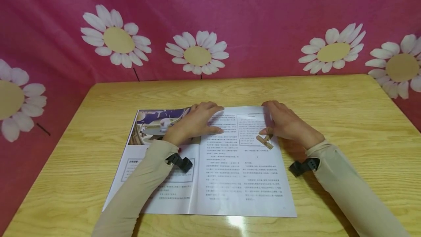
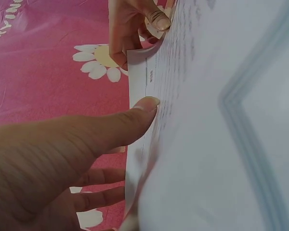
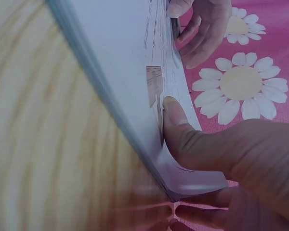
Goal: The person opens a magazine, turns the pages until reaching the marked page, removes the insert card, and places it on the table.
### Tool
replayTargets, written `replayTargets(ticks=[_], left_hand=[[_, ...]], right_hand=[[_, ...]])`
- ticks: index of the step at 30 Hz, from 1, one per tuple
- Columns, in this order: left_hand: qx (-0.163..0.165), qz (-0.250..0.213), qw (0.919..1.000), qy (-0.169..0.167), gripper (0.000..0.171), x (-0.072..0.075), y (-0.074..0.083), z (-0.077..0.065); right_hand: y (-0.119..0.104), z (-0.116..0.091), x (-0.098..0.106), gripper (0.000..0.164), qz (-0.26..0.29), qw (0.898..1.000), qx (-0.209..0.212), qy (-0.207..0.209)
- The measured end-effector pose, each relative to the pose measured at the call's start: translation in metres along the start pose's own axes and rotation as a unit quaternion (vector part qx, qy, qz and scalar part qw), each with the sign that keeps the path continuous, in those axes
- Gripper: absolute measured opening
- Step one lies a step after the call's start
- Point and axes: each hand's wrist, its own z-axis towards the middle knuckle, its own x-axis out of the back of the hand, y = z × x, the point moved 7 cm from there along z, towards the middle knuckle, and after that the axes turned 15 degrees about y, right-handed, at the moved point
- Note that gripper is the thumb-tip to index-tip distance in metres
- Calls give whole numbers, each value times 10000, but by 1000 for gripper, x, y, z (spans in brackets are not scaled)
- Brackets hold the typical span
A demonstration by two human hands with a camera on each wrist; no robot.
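Head view shows the magazine (image 1: 220,178), its far-right corner within the right grip (image 1: 289,123).

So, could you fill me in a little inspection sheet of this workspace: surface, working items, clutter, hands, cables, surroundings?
Surface: wood-grain table, with a bright glare spot near the magazine's bottom edge.
Job's things: magazine, lying open; a color picture on the left page, mostly print on the right.
Clutter: nothing seen.
Left hand: at the magazine's top edge near the middle, thumb touching the page.
Right hand: at the top right corner, thumb on the page, which curls there.
Cables: nothing seen; a dark device sits at each wrist.
Surroundings: pink backdrop with large white daisies.
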Motion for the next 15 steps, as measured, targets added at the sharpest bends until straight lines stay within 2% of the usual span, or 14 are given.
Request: replayTargets(ticks=[3, 15], left_hand=[[-21, -18, 10000, 45, 69, 0, 0, -1], [-129, 35, 9999, 104, 60, 0, 0, -1]], right_hand=[[1, 0, -1, 77, 65, 9999, -42, -72], [-7, 0, 2, 77, 165, 9993, 345, 55]])
